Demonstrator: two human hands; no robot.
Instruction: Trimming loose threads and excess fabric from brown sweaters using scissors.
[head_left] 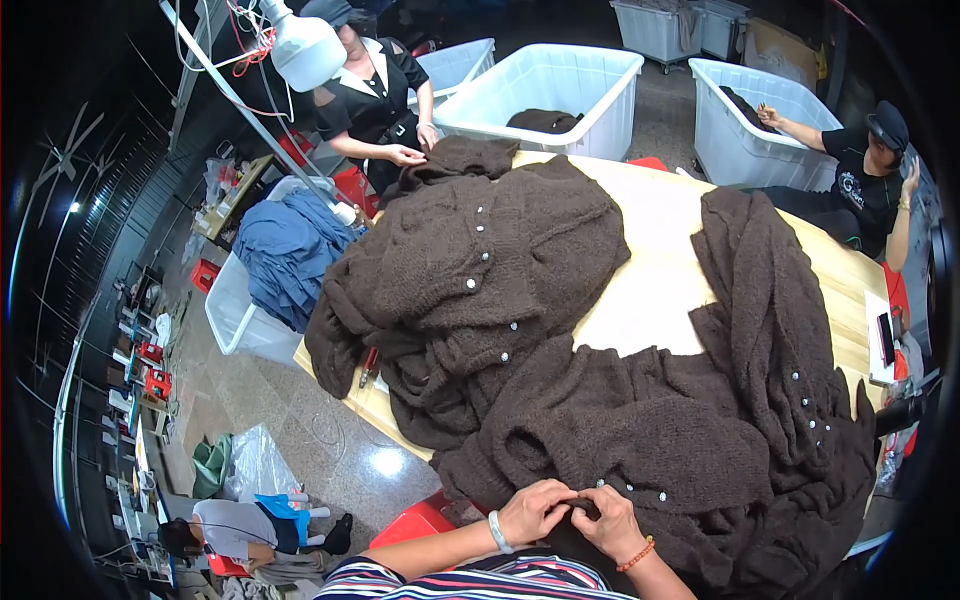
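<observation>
At the near edge of the table, a dark brown knitted cardigan (660, 440) lies spread out, with shiny round buttons down its front band. My left hand (535, 513), with a pale bangle at the wrist, pinches the cardigan's edge between thumb and fingers. Close beside it, my right hand (611, 524), wearing an orange bead bracelet, pinches the same edge with curled fingers. The fingertips of both hands nearly meet, and whatever small part lies between them is hidden. One button (662, 496) shows just beyond my right hand.
More brown cardigans are heaped on the wooden table (640, 290). A red-handled tool (369, 362) lies at its left edge. White bins (610, 110) stand behind, and blue garments (290, 255) fill one at left. Co-workers are at the far side, right and lower left. A lamp (305, 50) hangs upper left.
</observation>
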